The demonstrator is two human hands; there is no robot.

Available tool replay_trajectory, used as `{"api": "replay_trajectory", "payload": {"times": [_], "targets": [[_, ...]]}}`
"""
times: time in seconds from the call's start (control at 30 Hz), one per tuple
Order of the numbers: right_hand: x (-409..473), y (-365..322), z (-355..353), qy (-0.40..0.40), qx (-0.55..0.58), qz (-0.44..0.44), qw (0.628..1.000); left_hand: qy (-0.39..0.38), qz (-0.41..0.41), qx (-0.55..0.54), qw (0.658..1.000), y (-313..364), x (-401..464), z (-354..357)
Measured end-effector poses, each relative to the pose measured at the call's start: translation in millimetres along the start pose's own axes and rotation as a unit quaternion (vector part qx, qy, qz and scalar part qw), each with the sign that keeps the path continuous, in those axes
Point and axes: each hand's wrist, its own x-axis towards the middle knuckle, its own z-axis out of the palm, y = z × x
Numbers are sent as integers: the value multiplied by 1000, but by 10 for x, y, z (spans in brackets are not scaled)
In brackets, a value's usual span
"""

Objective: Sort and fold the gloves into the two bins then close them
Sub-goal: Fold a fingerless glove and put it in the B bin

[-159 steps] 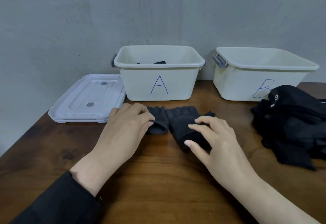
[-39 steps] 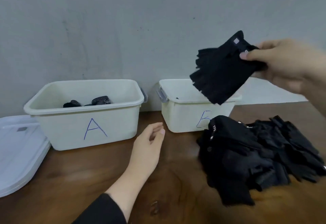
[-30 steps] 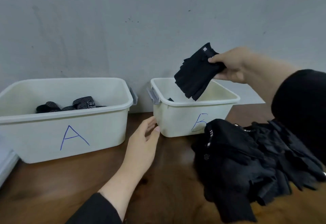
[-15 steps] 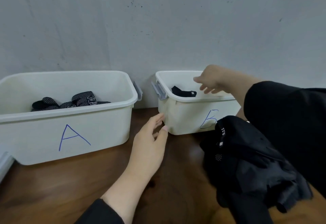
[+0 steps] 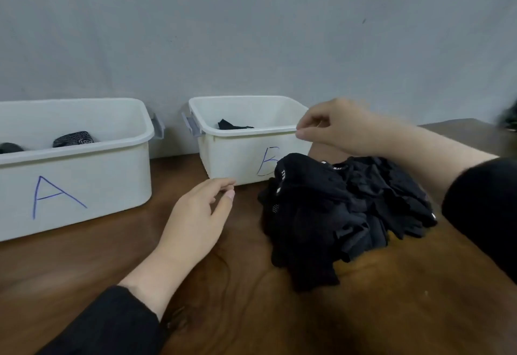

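Two white bins stand against the wall. Bin A at the left holds dark patterned gloves. Bin B at the centre holds a black folded glove. A heap of black gloves lies on the wooden table in front of bin B's right side. My right hand hovers above the heap beside bin B's right rim, fingers loosely curled, holding nothing. My left hand rests on the table in front of bin B, fingers relaxed and empty.
A grey wall rises directly behind the bins. Both bins have grey handle clips facing each other. The brown tabletop extends toward me. No lids are in view.
My right hand dropped the black glove into bin B, then drew back out to above the glove heap. My left hand stayed on the table.
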Motion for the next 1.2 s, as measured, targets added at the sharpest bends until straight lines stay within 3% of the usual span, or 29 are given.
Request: {"api": "replay_trajectory", "payload": {"times": [0.13, 0.23, 0.37, 0.5, 0.63, 0.73, 0.8, 0.93, 1.0, 1.1, 1.2], "targets": [[-385, 88, 180, -107, -68, -9, 992, -9, -3, -3, 1000, 171, -200, 92], [-532, 91, 379, -122, -92, -14, 988, -13, 4, 4, 1000, 300, -363, 115], [-554, 131, 566, -57, -82, 5, 995, -17, 4, 8, 1000, 411, -564, 106], [-535, 177, 521, 3, 10, 50, 999, -4, -2, 8, 1000, 431, -720, 41], [-564, 78, 232, 142, 94, 60, 984, 17, -16, 3, 1000, 425, -837, -57], [-611, -93, -53, 186, 168, 33, 968, 47, -25, -28, 998, 441, -891, -122], [-670, -243, -206, 143, 224, 20, 964, 69, -43, -71, 994, 476, -909, -171], [-795, -542, -218, -40, 244, -6, 969, 109, -54, -171, 978, 533, -994, -303], [-834, -677, -96, -128, 269, -26, 954, 123, -33, -209, 970, 547, -1070, -396], [-861, -901, 94, -226, 245, -60, 941, 94, 5, -234, 968, 555, -1219, -575], [-838, -1167, 233, -290, 227, -85, 926, 62, -32, -239, 968, 574, -1314, -738]]}}
